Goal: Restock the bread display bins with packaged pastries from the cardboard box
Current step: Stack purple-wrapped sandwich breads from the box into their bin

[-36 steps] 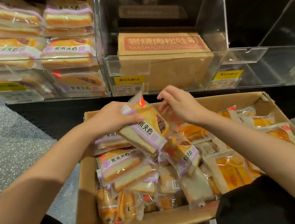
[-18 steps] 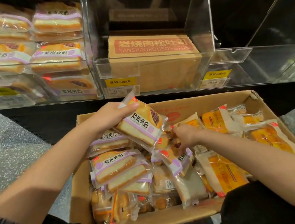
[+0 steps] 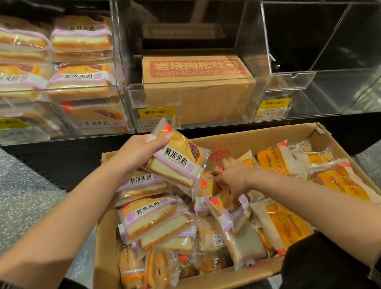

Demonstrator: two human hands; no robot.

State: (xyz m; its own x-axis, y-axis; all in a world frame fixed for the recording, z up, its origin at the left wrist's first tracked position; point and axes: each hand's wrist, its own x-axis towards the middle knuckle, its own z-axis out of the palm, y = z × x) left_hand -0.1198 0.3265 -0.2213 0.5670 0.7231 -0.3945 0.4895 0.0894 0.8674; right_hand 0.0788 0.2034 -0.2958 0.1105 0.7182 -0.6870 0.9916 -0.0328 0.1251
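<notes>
**While one pack is up and the other hand is digging, the pile can slide**

While my left hand (image 3: 139, 152) holds a purple-banded toast sandwich pack (image 3: 178, 160) above the cardboard box (image 3: 265, 137), its grip closed around the upper end with the thumb over the wrapper's sealed edge, most of the pack hangs free below my fingers. That is my first worry: the film looks slick, and a one-ended hold could let it slip back into the box or twist as I lift it toward the left display bin (image 3: 46, 92), which already looks well stacked with the same kind.

My right hand (image 3: 232, 177) is down among the loose packs, fingers curled into the pile near another purple-banded pack (image 3: 231, 212); I cannot tell whether it has actually pinched anything. Pulling from the middle could drag neighbours along, or squash soft bread underneath.

Orange-wrapped packs (image 3: 276, 157) lie mixed in on the right, so grabbing by feel risks the wrong sort. The middle bin (image 3: 127, 69) holds a brown printed carton (image 3: 199, 83); the right bin (image 3: 325, 40) looks bare.
</notes>
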